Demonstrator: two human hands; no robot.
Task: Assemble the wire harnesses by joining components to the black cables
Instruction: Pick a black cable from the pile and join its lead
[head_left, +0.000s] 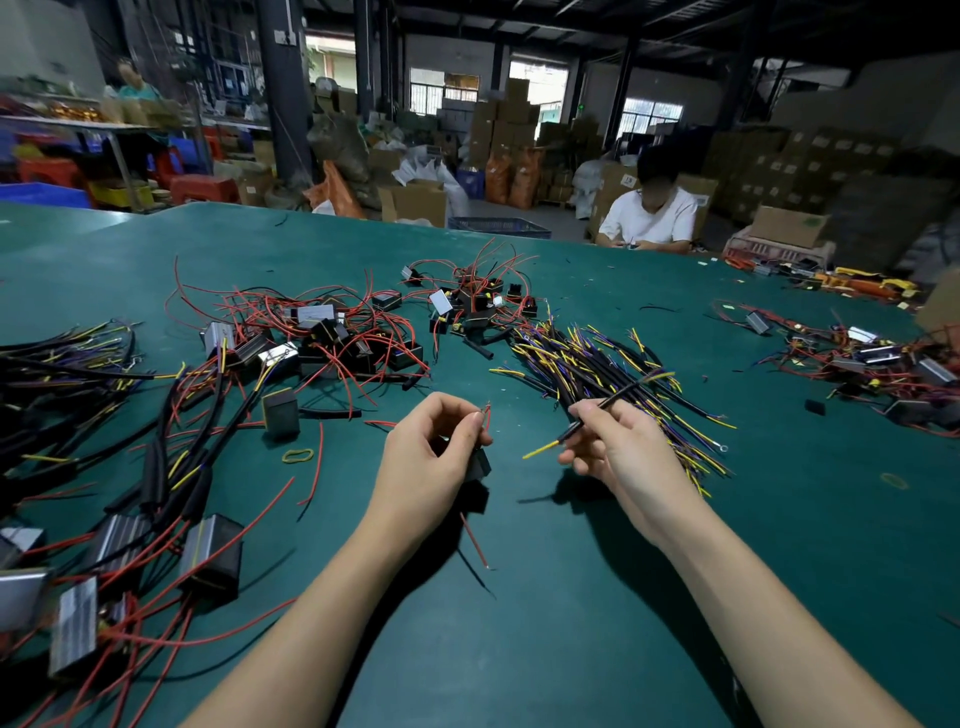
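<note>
Black cable (597, 413) with a bare yellow wire end sits pinched in my right hand (618, 447), raised above the green table (571, 623), its yellow tip pointing left toward my other hand. My left hand (426, 452) curls round a small black box component (477, 464), and its thumb and forefinger pinch the tip of that part's thin red wire (487, 415); a second red lead (474, 540) hangs down below the hand. The two hands are near each other but apart. Just behind my right hand lies a loose pile of black cables with yellow and purple ends (613, 374). Farther back, in the middle of the table, sits a heap of black box parts with red wires (337, 338). At my left lie joined black harnesses with metal-cased modules (156, 519). A yellow rubber band (297, 455) rests on the table beside my left hand.
</note>
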